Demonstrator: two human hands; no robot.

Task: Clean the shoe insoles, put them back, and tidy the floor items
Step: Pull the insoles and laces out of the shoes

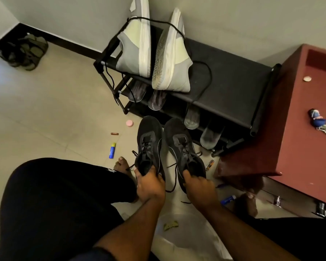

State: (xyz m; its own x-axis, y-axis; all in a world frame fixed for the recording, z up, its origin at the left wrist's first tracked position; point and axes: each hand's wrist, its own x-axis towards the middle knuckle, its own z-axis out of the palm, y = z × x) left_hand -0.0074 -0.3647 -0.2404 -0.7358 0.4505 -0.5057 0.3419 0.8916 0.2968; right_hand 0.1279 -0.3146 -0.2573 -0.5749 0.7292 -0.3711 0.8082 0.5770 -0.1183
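**Dim, warm indoor light; wide-angle warp**

Overall low light, yellowish cast. Brightest patch: glare on the floor [45, 113] at the far left edge, well left of the left hand [151, 185]. Black shoes [149, 140] just past both hands are near-featureless, detail crushed in shadow. Right hand [199, 187] soft-edged, slight blur. Rack [224, 87] beyond the hands reads as flat black. Soft shadows only, no hard edges. Fisheye bend: wall lines and the cabinet [290, 129] to the right curve toward the frame edges. Compression smear throughout, worst near the bottom below the forearms.
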